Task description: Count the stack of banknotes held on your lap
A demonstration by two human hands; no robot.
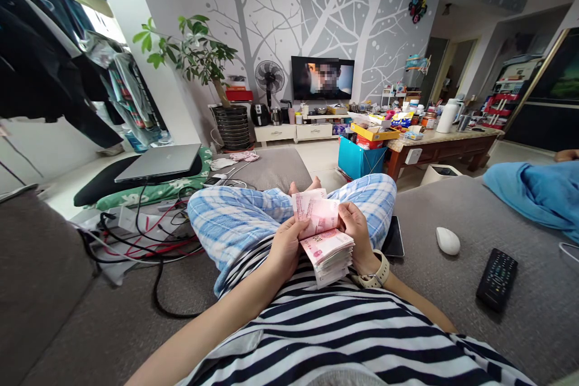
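Note:
A thick stack of pink banknotes (326,247) is held above my lap, its near part bent down toward me and its far part standing up. My left hand (286,247) grips the stack from the left, thumb lying across the notes at the fold. On the other side my right hand (356,232) pinches the upper right edge of a raised note, a pale watch on that wrist. The fingers behind the notes are hidden. Under the stack are my crossed legs in blue checked trousers (235,223).
Right of my knee on the grey sofa (434,307) lie a phone (395,237), a white mouse (447,241) and a black remote (496,279). Tangled cables (136,241) and a closed laptop (158,163) are at left. A cluttered coffee table (452,140) stands ahead right.

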